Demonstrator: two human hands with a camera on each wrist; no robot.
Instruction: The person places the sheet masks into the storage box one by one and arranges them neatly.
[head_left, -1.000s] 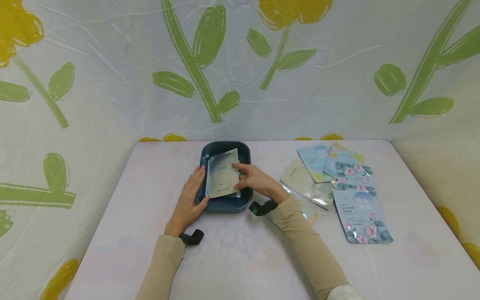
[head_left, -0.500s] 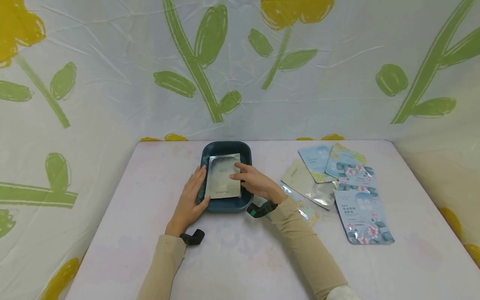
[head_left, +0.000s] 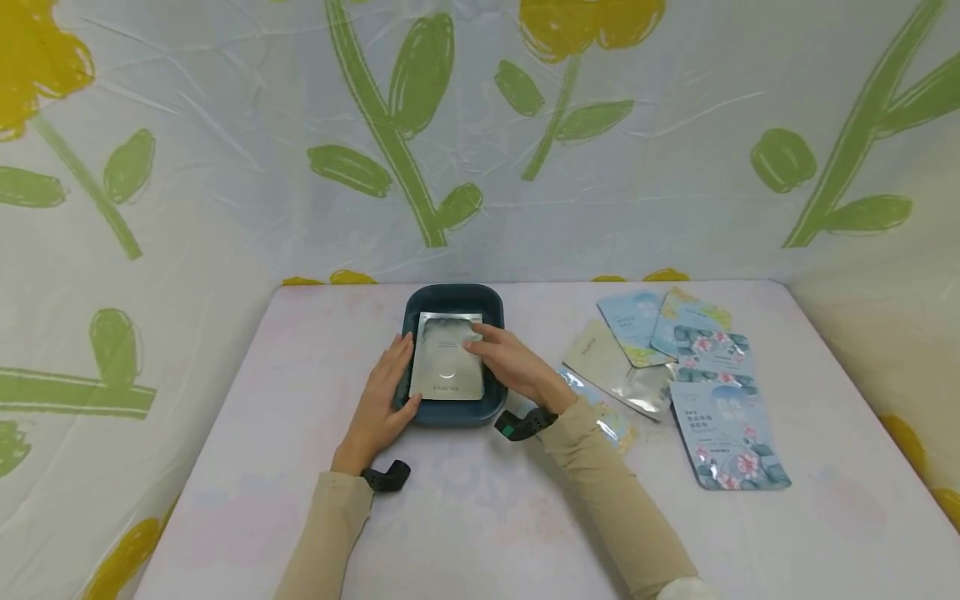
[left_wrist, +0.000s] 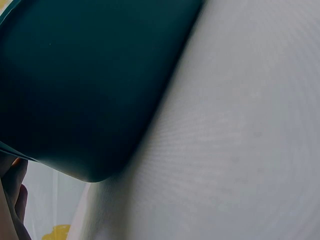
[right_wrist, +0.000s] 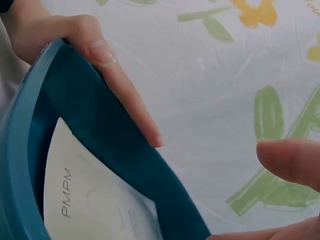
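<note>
A dark teal plastic tub [head_left: 457,413] stands at the back of the table. Inside it lies a cream and silver sheet-mask sachet [head_left: 444,367], with PMPM printed on it in the right wrist view. My left hand [head_left: 375,408] rests along the tub's left side, fingers straight and thumb at the near corner. The right wrist view shows that thumb and finger against the rim. My right hand [head_left: 517,364] reaches over the tub's right rim. Its thumb [right_wrist: 287,156] and finger stand apart, and the fingertips overlap the sachet's right edge in the head view.
Right of the tub, several sachets lie overlapping: a cream one [head_left: 596,354], a blue one [head_left: 630,317], a yellow-blue one [head_left: 690,317] and a large floral one [head_left: 727,437]. Another [head_left: 615,429] is partly under the right forearm. A flower-printed cloth [head_left: 600,208] hangs behind.
The sachet, tilted in my right hand's pinch a second ago, has been let go, straightened and settled flat in the tub. The left hand has stayed at the tub's side.
</note>
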